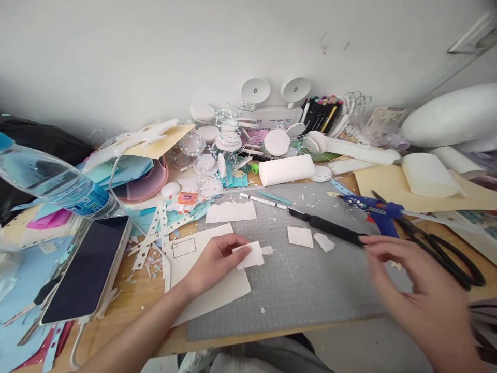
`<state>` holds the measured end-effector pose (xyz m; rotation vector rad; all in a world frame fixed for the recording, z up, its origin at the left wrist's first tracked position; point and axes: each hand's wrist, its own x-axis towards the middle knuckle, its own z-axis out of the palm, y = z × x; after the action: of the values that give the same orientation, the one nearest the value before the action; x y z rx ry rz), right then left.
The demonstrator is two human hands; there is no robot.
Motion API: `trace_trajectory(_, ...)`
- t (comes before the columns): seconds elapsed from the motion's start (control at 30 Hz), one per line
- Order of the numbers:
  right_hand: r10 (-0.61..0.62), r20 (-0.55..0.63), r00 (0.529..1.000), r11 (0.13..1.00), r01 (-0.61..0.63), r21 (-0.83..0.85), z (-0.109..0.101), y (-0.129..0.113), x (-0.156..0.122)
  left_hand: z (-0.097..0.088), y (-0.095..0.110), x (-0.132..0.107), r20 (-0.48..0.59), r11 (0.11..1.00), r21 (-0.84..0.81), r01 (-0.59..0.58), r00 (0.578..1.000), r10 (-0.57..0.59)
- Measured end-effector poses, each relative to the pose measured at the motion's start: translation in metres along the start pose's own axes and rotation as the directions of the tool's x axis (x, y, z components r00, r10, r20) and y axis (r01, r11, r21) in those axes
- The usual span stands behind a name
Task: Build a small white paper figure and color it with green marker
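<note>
My left hand (219,261) pinches a small white rectangle of card or foam sheet (251,256) between thumb and fingers, over the grey cutting mat (295,295). Beneath that hand lies a larger white sheet (229,290) with a small rectangle drawn on it. Nothing shows in my right hand (423,295), which is slightly blurred, its fingers curved and apart. Its fingertips are beside the handle end of a black craft knife (337,229); whether they touch it I cannot tell. Two white offcuts, a squarish piece (300,237) and a torn scrap (323,242), rest below the blade.
On the right are a blue glue gun (375,208) and black scissors (438,243). A phone (87,269) with a cable and a water bottle (58,181) stand left. Foam rolls (286,170), white discs (277,142) and markers (320,115) crowd the back by the wall.
</note>
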<state>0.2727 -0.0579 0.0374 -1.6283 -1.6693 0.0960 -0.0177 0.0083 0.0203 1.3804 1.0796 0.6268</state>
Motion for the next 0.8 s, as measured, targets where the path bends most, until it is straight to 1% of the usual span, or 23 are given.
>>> trace_trajectory(0.03,-0.013,0.074,0.997,0.997,0.019,-0.069,0.005,0.007,-0.004,0.004,0.001,0.001,0.012,0.998,0.055,-0.033,0.999,0.033)
trace_trajectory(0.07,0.002,0.148,0.989,0.994,0.015,-0.111,0.011,0.014,-0.007,0.007,0.002,0.001,0.027,0.991,0.115,-0.065,0.998,0.062)
trace_trajectory(0.13,0.028,0.216,0.976,0.99,0.004,-0.144,0.026,0.024,-0.01,0.012,0.004,0.002,0.045,0.962,0.244,-0.123,0.992,0.115)
trace_trajectory(0.23,-0.001,0.233,0.972,0.987,0.039,-0.158,0.043,0.033,-0.011,0.009,0.006,0.001,0.015,0.875,0.43,-0.223,0.971,0.239)
trace_trajectory(0.3,-0.031,0.218,0.976,0.987,0.064,-0.145,0.047,0.033,-0.01,0.003,0.007,-0.004,-0.026,0.814,0.518,-0.264,0.946,0.323)
trace_trajectory(0.4,-0.006,0.217,0.976,0.994,0.029,-0.107,0.044,0.03,-0.009,-0.007,0.006,-0.02,-0.06,0.742,0.621,-0.253,0.928,0.367)
trace_trajectory(0.47,0.024,0.222,0.975,0.996,-0.005,-0.084,0.039,0.027,-0.008,-0.008,0.003,-0.033,-0.052,0.69,0.684,-0.239,0.926,0.373)
trace_trajectory(0.57,0.046,0.166,0.985,0.997,-0.035,-0.071,0.029,0.025,-0.006,0.002,-0.001,-0.048,0.025,0.587,0.759,-0.282,0.913,0.407)
trace_trajectory(0.63,0.059,0.093,0.994,0.995,-0.052,-0.081,0.022,0.024,-0.003,0.012,-0.003,-0.054,0.13,0.51,0.788,-0.343,0.904,0.408)
trace_trajectory(0.7,0.044,0.034,0.998,0.997,-0.042,-0.068,0.017,0.021,-0.001,0.02,-0.003,-0.055,0.233,0.44,0.804,-0.401,0.892,0.386)
trace_trajectory(0.73,0.015,0.027,1.0,0.999,-0.014,-0.039,0.016,0.018,0.0,0.023,-0.003,-0.054,0.269,0.41,0.811,-0.418,0.888,0.374)
trace_trajectory(0.8,-0.084,0.091,0.992,0.995,0.079,0.061,0.02,0.009,0.0,0.025,-0.002,-0.051,0.304,0.37,0.824,-0.43,0.885,0.354)
